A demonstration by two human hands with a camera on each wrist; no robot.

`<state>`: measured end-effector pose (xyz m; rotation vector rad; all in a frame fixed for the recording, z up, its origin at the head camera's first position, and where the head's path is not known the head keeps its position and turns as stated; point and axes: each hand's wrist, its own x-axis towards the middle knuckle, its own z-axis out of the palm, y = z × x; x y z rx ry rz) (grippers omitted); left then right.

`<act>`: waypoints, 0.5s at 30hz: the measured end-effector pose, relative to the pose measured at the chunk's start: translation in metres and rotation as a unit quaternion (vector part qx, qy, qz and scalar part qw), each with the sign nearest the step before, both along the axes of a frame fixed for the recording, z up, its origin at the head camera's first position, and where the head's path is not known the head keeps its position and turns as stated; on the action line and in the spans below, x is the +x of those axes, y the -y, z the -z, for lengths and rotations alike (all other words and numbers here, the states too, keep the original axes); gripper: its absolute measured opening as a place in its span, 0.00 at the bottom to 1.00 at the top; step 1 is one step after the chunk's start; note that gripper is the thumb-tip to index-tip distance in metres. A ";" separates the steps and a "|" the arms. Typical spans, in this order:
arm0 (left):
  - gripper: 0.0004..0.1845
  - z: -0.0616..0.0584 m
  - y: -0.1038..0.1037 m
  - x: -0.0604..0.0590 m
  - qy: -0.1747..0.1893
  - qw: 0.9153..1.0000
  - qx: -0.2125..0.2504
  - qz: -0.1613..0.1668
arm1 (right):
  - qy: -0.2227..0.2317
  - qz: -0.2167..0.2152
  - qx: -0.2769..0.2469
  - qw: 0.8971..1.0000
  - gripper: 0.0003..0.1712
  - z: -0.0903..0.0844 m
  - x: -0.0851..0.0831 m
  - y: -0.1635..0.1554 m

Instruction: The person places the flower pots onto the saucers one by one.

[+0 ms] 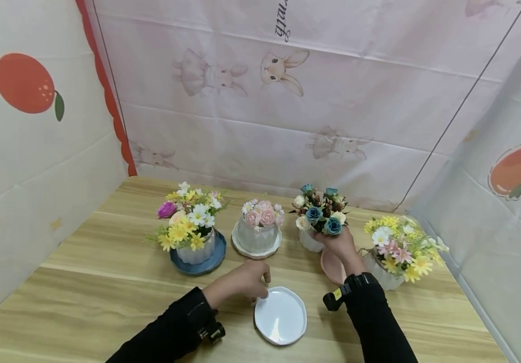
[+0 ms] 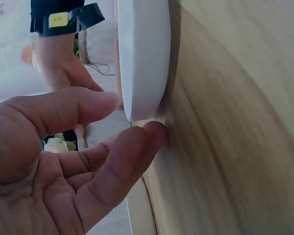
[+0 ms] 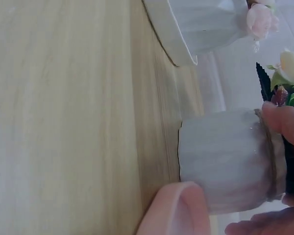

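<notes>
My right hand (image 1: 339,245) grips the upper part of a white ribbed flowerpot (image 3: 225,156) with a cord round its rim. Blue and cream artificial flowers (image 1: 321,209) stand in it. In the right wrist view, thumb and fingers lie on opposite sides of the pot's rim, close over a pink saucer (image 1: 331,267). My left hand (image 1: 244,281) is at the upper left rim of a white saucer (image 1: 282,317). In the left wrist view its thumb lies over the rim of that saucer (image 2: 146,54), and a curled finger sits just under the edge.
A pot of yellow and white flowers (image 1: 192,219) stands on a blue saucer (image 1: 199,267) at left. Pink flowers (image 1: 262,214) fill a pot on a white saucer (image 1: 257,253) at the back. Another potted bouquet (image 1: 401,247) stands right of my right wrist. Printed cloth walls (image 1: 242,106) enclose the table.
</notes>
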<state>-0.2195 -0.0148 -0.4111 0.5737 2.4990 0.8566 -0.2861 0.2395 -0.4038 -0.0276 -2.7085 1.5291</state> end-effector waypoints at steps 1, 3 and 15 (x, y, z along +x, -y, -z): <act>0.11 0.000 0.000 0.000 0.001 1.000 -0.001 0.001 | 0.009 0.009 0.003 1.000 0.46 0.000 -0.001 0.000; 0.12 -0.001 -0.001 0.001 0.001 1.000 -0.004 0.002 | 0.033 0.023 0.013 0.999 0.49 0.000 -0.003 0.001; 0.11 0.003 -0.004 0.003 -0.014 0.999 -0.031 0.010 | 0.048 0.037 0.066 0.996 0.50 0.002 -0.004 0.001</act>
